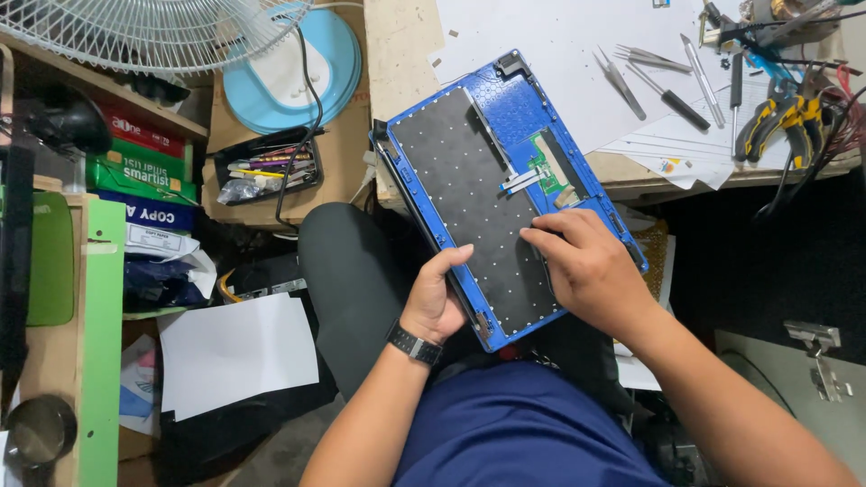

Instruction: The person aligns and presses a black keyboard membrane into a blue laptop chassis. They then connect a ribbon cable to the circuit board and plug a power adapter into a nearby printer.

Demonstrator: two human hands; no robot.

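A blue laptop palmrest shell lies upside down, tilted from the desk edge onto my lap. Its inside shows the black keyboard backing and a small green circuit board with a flat ribbon cable. My left hand, a black watch on its wrist, grips the shell's lower left edge, thumb on the black backing. My right hand rests on the shell's lower right part, fingertips pressed against the black backing.
Tweezers, a screwdriver and yellow-handled pliers lie on white paper on the desk. To the left are a fan, a black tray of pens, stacked paper reams and loose sheets on the floor.
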